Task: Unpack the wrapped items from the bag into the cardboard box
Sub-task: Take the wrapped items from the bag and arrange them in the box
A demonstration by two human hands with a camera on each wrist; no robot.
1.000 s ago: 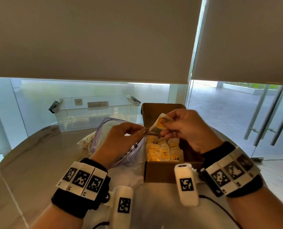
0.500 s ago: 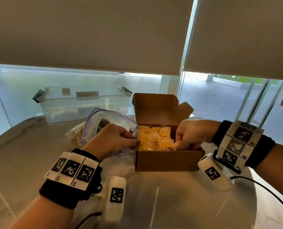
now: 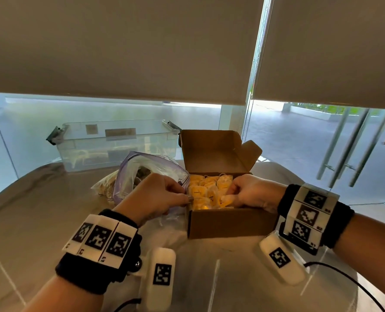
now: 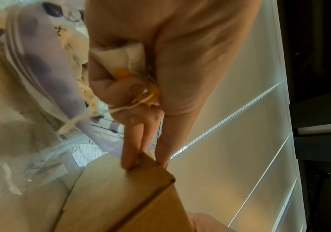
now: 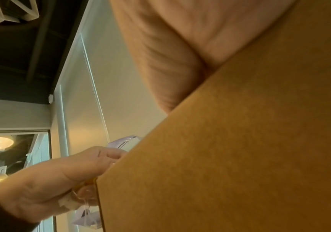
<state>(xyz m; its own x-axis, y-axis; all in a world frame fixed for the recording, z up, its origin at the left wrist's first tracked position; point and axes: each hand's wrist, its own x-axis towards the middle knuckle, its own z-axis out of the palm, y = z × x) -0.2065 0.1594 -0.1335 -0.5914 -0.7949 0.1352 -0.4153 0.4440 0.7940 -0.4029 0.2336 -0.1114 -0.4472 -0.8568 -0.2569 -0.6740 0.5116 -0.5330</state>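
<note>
The open cardboard box [image 3: 229,221] stands mid-table, filled with several yellow wrapped items [image 3: 207,190]. My right hand [image 3: 252,194] is down inside its right side, fingers curled on one wrapped item [image 3: 226,198]; the right wrist view shows only my palm [image 5: 170,55] over the box wall [image 5: 240,157]. Left of the box lies the clear zip bag [image 3: 142,174], open, with more wrapped items inside. My left hand [image 3: 162,194] grips a bunch of wrapped items [image 4: 121,66] in its palm. Its straight fingertips [image 4: 132,163] touch the box's near left corner [image 4: 121,196].
A clear plastic bin [image 3: 119,145] stands behind the bag. The box's lid [image 3: 211,149] stands upright at the back. The round table [image 3: 40,210] curves away left and right, with a glass wall beyond it. A cable [image 3: 344,278] trails from my right wrist.
My right hand came down from above the box with a wrapped item and now sits inside the box's right side. My left hand moved from the bag's mouth to the box corner.
</note>
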